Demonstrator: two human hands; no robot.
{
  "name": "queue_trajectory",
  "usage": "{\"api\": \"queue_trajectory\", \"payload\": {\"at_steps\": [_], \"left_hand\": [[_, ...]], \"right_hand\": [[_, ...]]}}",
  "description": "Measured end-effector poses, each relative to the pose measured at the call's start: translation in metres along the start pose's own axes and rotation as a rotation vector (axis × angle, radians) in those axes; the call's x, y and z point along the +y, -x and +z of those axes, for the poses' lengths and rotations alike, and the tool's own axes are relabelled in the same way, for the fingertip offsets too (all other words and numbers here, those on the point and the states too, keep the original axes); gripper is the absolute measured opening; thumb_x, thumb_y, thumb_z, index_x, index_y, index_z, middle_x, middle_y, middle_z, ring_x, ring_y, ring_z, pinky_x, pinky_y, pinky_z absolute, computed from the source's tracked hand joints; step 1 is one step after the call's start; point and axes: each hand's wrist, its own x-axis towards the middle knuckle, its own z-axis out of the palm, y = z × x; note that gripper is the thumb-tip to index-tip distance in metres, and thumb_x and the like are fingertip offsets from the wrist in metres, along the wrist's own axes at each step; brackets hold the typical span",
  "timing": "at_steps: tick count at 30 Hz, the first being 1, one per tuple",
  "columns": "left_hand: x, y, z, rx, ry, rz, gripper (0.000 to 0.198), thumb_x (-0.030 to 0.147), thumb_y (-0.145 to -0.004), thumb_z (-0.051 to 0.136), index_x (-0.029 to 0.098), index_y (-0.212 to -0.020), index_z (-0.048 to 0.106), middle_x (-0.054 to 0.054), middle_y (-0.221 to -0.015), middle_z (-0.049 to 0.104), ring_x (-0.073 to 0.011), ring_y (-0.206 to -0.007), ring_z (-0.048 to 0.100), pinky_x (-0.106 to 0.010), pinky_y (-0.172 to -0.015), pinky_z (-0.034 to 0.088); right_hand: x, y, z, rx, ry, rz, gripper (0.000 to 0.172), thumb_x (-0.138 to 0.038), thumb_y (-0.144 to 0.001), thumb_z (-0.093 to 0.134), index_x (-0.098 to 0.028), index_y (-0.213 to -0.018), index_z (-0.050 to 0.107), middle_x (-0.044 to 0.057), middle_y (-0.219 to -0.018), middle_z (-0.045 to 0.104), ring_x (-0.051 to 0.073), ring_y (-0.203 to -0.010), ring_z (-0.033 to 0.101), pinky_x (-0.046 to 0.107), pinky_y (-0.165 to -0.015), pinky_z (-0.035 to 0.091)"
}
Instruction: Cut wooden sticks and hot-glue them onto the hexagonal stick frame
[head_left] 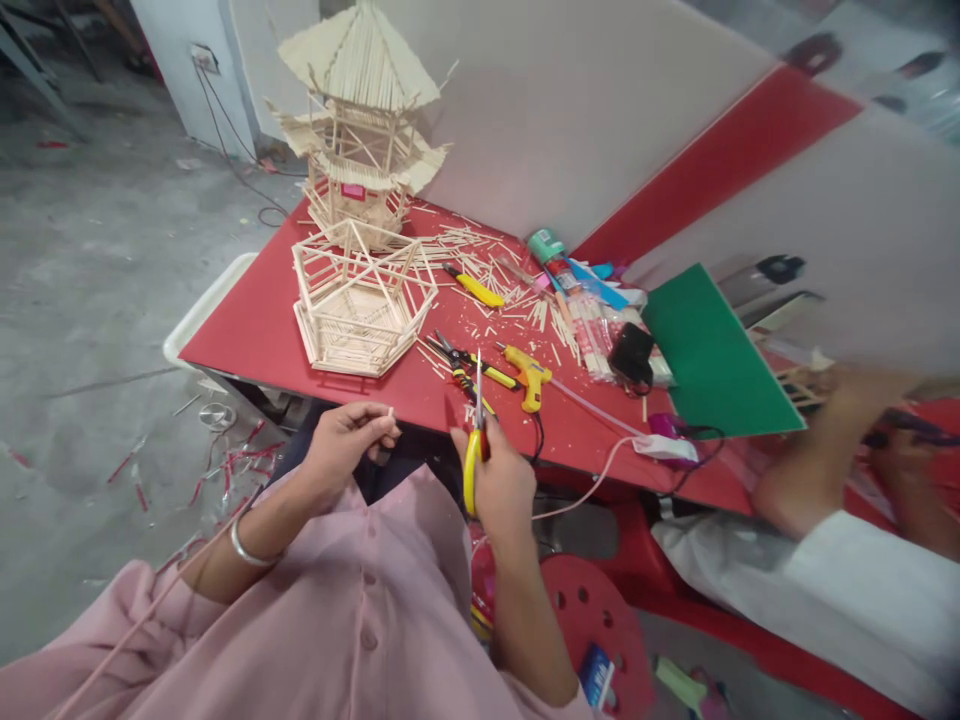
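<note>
My left hand [349,445] is closed in a pinch in front of the table edge, with the pale tip of a small wooden stick [391,412] showing at the fingertips. Yellow-handled scissors [471,470] are gripped in my right hand [508,490], their blades pointing up and away from me. Beyond my hands, a hexagonal frame of thin sticks [364,325] rests on the red table [247,310]. Behind it stands a tiered pagoda model [360,130] built from the same sticks. Pliers [499,375] and a yellow glue gun [529,375] lie just past the scissors.
Loose sticks [469,245] and a yellow-handled cutter [480,290] lie mid-table. Packs of sticks [592,335], a black box-like item [631,352] and a green board [720,350] are to the right. Another person's arm [817,450] is at far right. A red stool [600,610] stands below.
</note>
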Motion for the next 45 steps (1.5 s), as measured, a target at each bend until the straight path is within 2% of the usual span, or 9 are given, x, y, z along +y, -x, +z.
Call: {"api": "queue_trajectory", "payload": {"at_steps": [4, 8, 10, 14, 17, 23, 31, 36, 45], "left_hand": [[0.014, -0.005, -0.012, -0.007, 0.288, -0.225, 0.032, 0.038, -0.065, 0.083, 0.013, -0.068, 0.062, 0.000, -0.057, 0.060, -0.0069, -0.045, 0.050, -0.015, -0.038, 0.035], [0.023, -0.013, -0.028, 0.059, 0.451, -0.307, 0.029, 0.032, -0.071, 0.079, 0.013, -0.067, 0.057, 0.001, -0.058, 0.056, -0.0063, -0.043, 0.048, -0.014, -0.032, 0.031], [0.026, -0.018, -0.034, 0.081, 0.523, -0.334, 0.023, 0.025, -0.075, 0.075, 0.012, -0.069, 0.058, 0.000, -0.062, 0.057, -0.0059, -0.046, 0.050, -0.013, -0.033, 0.031], [0.033, -0.029, -0.040, 0.090, 0.623, -0.418, 0.009, 0.011, -0.082, 0.064, 0.009, -0.074, 0.059, -0.003, -0.068, 0.059, -0.0043, -0.049, 0.052, -0.010, -0.036, 0.032], [0.038, -0.036, -0.041, 0.120, 0.649, -0.503, 0.017, 0.009, -0.089, 0.051, 0.009, -0.074, 0.058, -0.002, -0.064, 0.057, -0.0036, -0.045, 0.049, -0.010, -0.035, 0.032], [0.038, -0.045, -0.044, 0.184, 0.740, -0.622, 0.035, 0.012, -0.096, 0.038, 0.010, -0.065, 0.054, 0.001, -0.053, 0.046, -0.0019, -0.037, 0.036, -0.010, -0.031, 0.026], [0.042, -0.052, -0.053, 0.094, 0.820, -0.698, 0.036, 0.013, -0.095, 0.036, 0.011, -0.063, 0.052, 0.003, -0.050, 0.040, -0.0014, -0.034, 0.029, -0.010, -0.029, 0.024], [0.045, -0.054, -0.054, 0.083, 0.858, -0.709, 0.026, 0.008, -0.090, 0.039, 0.012, -0.067, 0.051, 0.001, -0.056, 0.047, -0.0021, -0.035, 0.033, -0.010, -0.029, 0.024], [0.042, -0.055, -0.053, 0.073, 0.887, -0.693, 0.016, 0.006, -0.084, 0.046, 0.014, -0.071, 0.050, 0.003, -0.056, 0.044, -0.0029, -0.036, 0.034, -0.012, -0.030, 0.023]], "right_hand": [[-0.018, -0.052, -0.009, -0.031, 0.229, -0.010, 0.049, -0.039, -0.090, 0.055, -0.014, -0.133, 0.056, 0.015, -0.101, 0.072, 0.025, -0.083, 0.068, 0.029, -0.063, 0.041], [-0.031, -0.091, 0.005, -0.035, 0.274, -0.120, 0.038, -0.036, -0.092, 0.052, -0.011, -0.118, 0.063, 0.015, -0.092, 0.071, 0.024, -0.079, 0.066, 0.030, -0.063, 0.040], [-0.032, -0.098, 0.015, 0.042, 0.249, -0.203, 0.034, -0.035, -0.093, 0.051, -0.010, -0.110, 0.066, 0.015, -0.091, 0.071, 0.024, -0.080, 0.065, 0.031, -0.065, 0.041], [-0.030, -0.089, 0.029, 0.332, 0.096, -0.421, 0.029, -0.033, -0.092, 0.055, -0.012, -0.107, 0.068, 0.015, -0.105, 0.070, 0.026, -0.094, 0.063, 0.035, -0.080, 0.046], [-0.035, -0.071, 0.036, 0.410, -0.080, -0.553, 0.018, -0.023, -0.089, 0.062, -0.015, -0.103, 0.068, 0.011, -0.101, 0.071, 0.022, -0.094, 0.064, 0.036, -0.089, 0.049], [-0.048, -0.047, 0.053, 0.330, -0.304, -0.678, 0.020, -0.009, -0.084, 0.064, -0.018, -0.102, 0.066, 0.008, -0.094, 0.072, 0.018, -0.089, 0.066, 0.034, -0.085, 0.054], [-0.053, -0.051, 0.077, 0.272, -0.359, -0.684, 0.020, -0.009, -0.083, 0.064, -0.018, -0.100, 0.067, 0.007, -0.091, 0.072, 0.018, -0.088, 0.065, 0.033, -0.084, 0.054], [-0.055, -0.051, 0.086, 0.273, -0.345, -0.665, 0.020, -0.010, -0.082, 0.066, -0.019, -0.100, 0.067, 0.007, -0.092, 0.072, 0.018, -0.087, 0.065, 0.033, -0.084, 0.054], [-0.057, -0.052, 0.082, 0.268, -0.336, -0.663, 0.019, -0.011, -0.082, 0.065, -0.020, -0.099, 0.067, 0.006, -0.091, 0.072, 0.018, -0.088, 0.065, 0.033, -0.083, 0.054]]}}
